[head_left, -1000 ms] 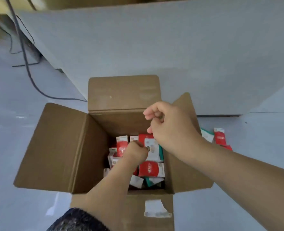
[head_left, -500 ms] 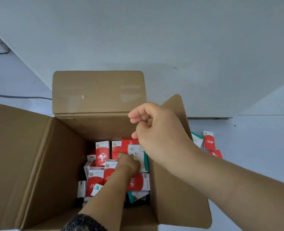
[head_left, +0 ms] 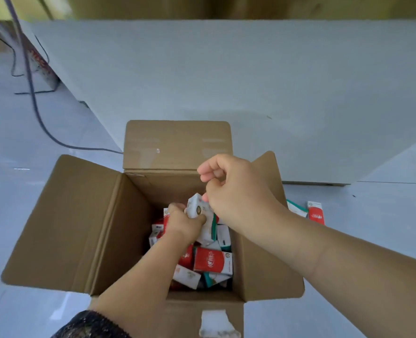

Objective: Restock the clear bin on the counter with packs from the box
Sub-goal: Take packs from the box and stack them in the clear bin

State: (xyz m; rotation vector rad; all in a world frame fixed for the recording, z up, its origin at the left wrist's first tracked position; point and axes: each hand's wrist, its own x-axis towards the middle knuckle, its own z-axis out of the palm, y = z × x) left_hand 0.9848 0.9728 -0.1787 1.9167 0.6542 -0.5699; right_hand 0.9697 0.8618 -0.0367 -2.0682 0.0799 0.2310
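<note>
A pale grey panel (head_left: 226, 81) fills the far half of the view, its top edge blurred. In front of it, on the glossy floor (head_left: 19, 191), stands one open cardboard box (head_left: 80, 228) with four flaps spread; the near flap is cut off by the bottom edge and carries a torn scrap of tape (head_left: 214, 323).

Two bare forearms reach in from below, and the left one ends in a dark patterned sleeve (head_left: 92, 325). The right hand (head_left: 233, 189) hovers over the box's far right corner with its fingers curled. Its thumb tip meets the top edge of a white pack (head_left: 197, 208), though whether it pinches that pack cannot be told. The left hand (head_left: 185, 223) is down inside the box, fingers wrapped round the same pack, which stands nearly on end. Its long axis is steep and its upper end points at the far flap.

Beneath lie jumbled packs (head_left: 189, 276), too overlapped to count. One red pack (head_left: 211, 261) lies flat, long axis left to right. Two more rest on the floor right of the box: a green-edged pack (head_left: 296, 208), half hidden by the flap, and a red-fronted pack (head_left: 315, 213).

One dark cable (head_left: 33, 93) trails at left.
</note>
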